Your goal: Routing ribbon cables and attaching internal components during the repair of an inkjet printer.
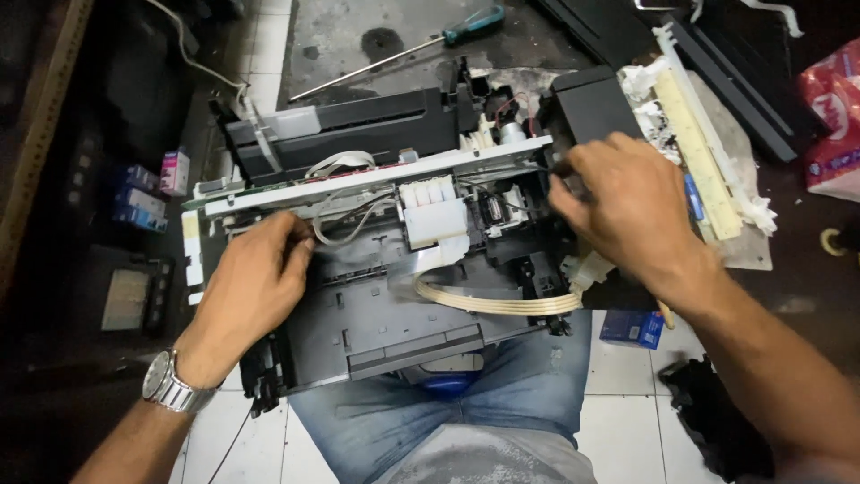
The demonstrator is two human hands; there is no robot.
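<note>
Grey printer chassis (394, 314) lengthwise left-right

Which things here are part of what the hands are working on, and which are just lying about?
In hand: opened printer; left hand on its left side; right hand at its right end; flat tube ribbon.

Lying about: screwdriver; small blue box; red packet; black printer covers.

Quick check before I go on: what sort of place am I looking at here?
Probably a small repair shop or home workspace, with work done on the floor. An opened printer rests on the person's lap over white floor tiles, a screwdriver lies behind it, and removed black panels sit at the right.
</note>
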